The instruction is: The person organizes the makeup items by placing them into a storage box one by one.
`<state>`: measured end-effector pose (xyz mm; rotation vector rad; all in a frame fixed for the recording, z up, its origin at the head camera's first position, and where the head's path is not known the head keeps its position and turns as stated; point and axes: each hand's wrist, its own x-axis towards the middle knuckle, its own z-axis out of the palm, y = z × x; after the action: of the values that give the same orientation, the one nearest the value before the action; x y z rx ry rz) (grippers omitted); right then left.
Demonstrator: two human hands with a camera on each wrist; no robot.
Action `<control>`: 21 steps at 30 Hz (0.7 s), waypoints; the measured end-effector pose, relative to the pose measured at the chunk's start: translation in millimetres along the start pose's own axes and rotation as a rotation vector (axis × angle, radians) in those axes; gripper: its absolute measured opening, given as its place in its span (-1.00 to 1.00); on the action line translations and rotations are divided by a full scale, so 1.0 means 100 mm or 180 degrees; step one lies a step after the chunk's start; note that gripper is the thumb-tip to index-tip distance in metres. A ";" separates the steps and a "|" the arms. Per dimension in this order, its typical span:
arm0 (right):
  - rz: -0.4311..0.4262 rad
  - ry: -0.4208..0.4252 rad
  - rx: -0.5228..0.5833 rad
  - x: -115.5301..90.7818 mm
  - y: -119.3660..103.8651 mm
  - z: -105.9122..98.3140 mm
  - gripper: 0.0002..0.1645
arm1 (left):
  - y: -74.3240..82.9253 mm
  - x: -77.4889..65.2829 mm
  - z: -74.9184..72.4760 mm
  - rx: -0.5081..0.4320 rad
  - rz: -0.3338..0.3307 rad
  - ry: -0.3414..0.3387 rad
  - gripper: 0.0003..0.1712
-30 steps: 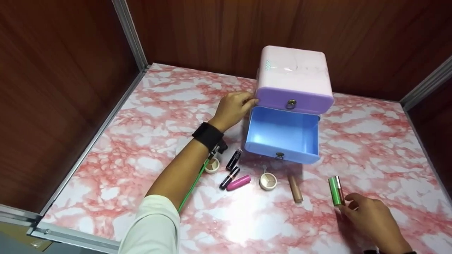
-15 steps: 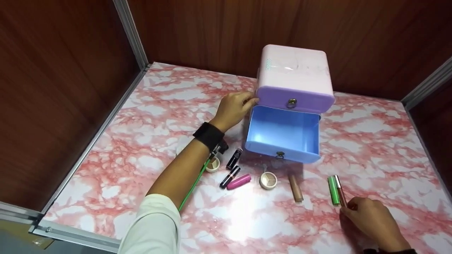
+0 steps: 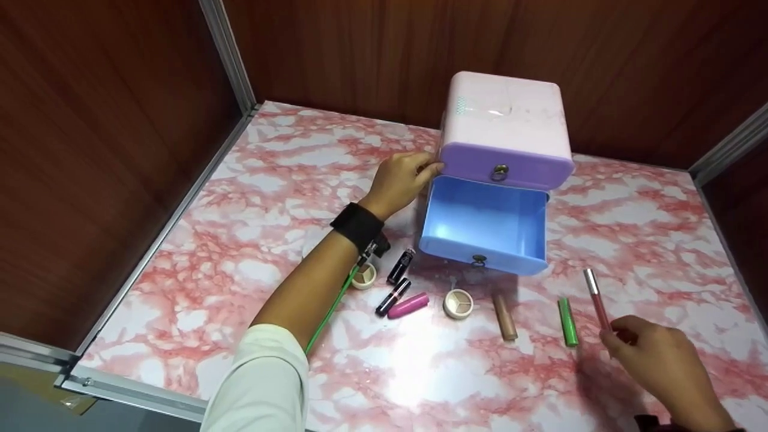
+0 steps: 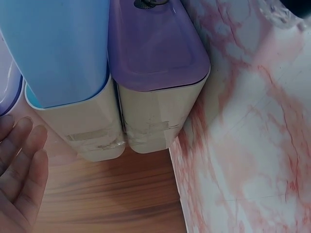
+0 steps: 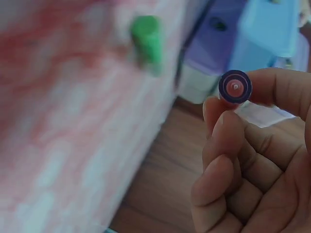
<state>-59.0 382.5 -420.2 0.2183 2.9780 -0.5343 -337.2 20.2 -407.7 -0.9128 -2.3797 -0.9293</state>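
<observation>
In the head view a small plastic drawer chest [image 3: 507,114] stands at the back, pale pink on top with a purple upper drawer. Its blue drawer [image 3: 486,258] is pulled out, and its bare inside shows. My left hand [image 3: 399,183] rests at the chest's left front edge, thumb near the purple front; in the left wrist view its fingers [image 4: 34,145] lie fairly straight along the side. My right hand [image 3: 657,354] pinches a lip gloss tube [image 3: 595,297], red with a silver cap, between thumb and fingers. Beside it on the table lies a green tube [image 3: 567,322].
A brown tube [image 3: 504,316], a round pan of three shades [image 3: 458,304], a pink tube [image 3: 408,306] and two dark tubes lie before the drawer. Another round pan [image 3: 364,276] sits partly under my left forearm. Wood panels bound the marbled table [image 3: 288,192] at left and back.
My right hand has taken the lip gloss from beside the green tube and carried it up and to the right. My left hand stays at the chest.
</observation>
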 end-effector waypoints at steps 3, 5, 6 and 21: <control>-0.0067 0.0045 0.0009 -0.02 -0.12 -0.10 -0.50 | 0.00 0.00 0.00 -0.0005 0.0012 0.0015 -0.63; -0.0170 0.0149 0.0012 -0.03 -0.20 -0.16 -0.49 | 0.00 0.00 0.00 -0.0010 0.0022 0.0027 -0.63; -0.0249 0.0233 0.0013 -0.03 -0.24 -0.18 -0.50 | 0.00 0.00 0.01 -0.0011 0.0024 0.0032 -0.63; -0.1337 0.0664 0.0092 0.44 -0.93 -0.40 -0.76 | 0.02 0.01 0.05 -0.0104 -0.0048 0.0076 -0.62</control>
<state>-120.7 316.2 -357.5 -0.3831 3.2318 -0.6286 -337.2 25.2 -410.4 -0.8921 -2.3609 -0.9823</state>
